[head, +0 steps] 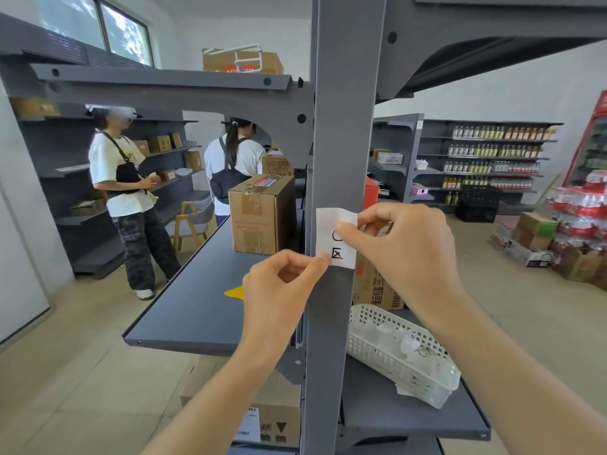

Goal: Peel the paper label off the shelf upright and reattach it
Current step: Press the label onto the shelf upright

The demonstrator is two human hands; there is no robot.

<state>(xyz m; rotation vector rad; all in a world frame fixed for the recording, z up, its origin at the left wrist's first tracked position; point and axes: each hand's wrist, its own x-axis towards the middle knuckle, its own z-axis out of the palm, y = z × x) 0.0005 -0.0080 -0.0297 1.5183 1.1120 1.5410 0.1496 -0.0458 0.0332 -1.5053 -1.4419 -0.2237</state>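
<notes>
A white paper label with black handwritten marks lies against the front of the grey shelf upright, at mid height in the head view. My left hand pinches the label's lower left corner between thumb and forefinger. My right hand pinches its right edge near the top, where the upper right corner is folded away from the metal. My right thumb covers part of the writing. Whether the label's back sticks to the upright cannot be told.
A grey shelf board to the left carries a taped cardboard box and a yellow star sticker. A white mesh basket sits on the right board. Two people stand at the back left. Stocked bottle shelves are at the far right.
</notes>
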